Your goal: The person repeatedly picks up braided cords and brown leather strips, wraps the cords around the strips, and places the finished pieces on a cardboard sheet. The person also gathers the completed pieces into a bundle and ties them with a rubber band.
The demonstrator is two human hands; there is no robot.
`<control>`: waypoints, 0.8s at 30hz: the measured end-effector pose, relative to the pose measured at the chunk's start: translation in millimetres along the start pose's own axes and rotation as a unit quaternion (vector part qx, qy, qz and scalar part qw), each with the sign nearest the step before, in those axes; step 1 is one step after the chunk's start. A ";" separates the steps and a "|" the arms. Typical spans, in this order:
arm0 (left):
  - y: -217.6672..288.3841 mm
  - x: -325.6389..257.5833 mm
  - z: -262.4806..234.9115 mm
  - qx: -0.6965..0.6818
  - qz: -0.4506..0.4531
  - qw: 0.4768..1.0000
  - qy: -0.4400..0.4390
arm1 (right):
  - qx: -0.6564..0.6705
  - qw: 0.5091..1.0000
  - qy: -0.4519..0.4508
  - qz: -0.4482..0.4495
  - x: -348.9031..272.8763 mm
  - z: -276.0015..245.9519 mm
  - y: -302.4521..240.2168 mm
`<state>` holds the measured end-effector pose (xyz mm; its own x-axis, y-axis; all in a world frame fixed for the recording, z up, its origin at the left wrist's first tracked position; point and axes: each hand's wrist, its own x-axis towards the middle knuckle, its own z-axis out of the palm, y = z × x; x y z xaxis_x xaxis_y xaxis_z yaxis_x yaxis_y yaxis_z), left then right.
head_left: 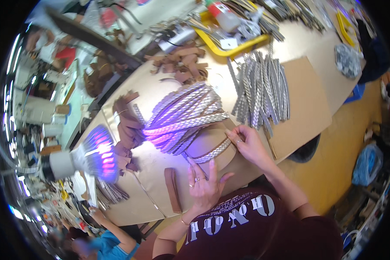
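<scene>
A single silver-white braided strap with a brown edge [214,152] curves across the tan work surface in front of me. My right hand [250,146] pinches its right end between thumb and fingers. My left hand [204,184] has its fingers stretched apart, with the fingertips against the strap's left part. Just beyond lies a large bundle of similar braided straps [186,115], lit purple on its left side. A folded brown strip [172,190] rests to the left of my left hand.
Grey braided strips [262,91] lie on cardboard [305,93] at the right. Brown scraps [128,123] are heaped left and behind. A yellow tray [242,51] holds a bottle [224,16]. A lamp bulb [99,154] juts in at left. Another person in blue [112,245] is at lower left.
</scene>
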<state>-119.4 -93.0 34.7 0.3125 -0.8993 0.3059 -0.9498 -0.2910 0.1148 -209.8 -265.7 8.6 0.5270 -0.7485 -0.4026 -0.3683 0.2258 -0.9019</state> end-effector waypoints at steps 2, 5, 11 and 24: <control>-4.0 -4.4 -2.5 -0.009 0.003 1.000 -0.017 | -0.008 1.000 -0.002 -0.023 -1.0 -2.7 -8.0; -4.2 -18.7 -9.4 -0.181 -0.108 0.975 -0.069 | 0.042 0.998 -0.021 -0.033 -13.3 -10.0 -32.6; -6.3 -25.9 -14.4 -0.119 -0.062 0.956 0.259 | 0.170 0.970 -0.080 -0.154 -42.6 -23.8 -108.1; -70.3 121.8 -40.3 -0.084 -0.047 0.994 0.046 | -0.157 0.961 0.082 -0.212 48.1 16.6 -130.8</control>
<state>-14.0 -168.9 101.9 0.4076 -0.8347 0.3703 -0.9027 -0.3071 0.3013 -123.5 -320.9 104.7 0.5619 -0.8260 0.0435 -0.3746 -0.3011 -0.8769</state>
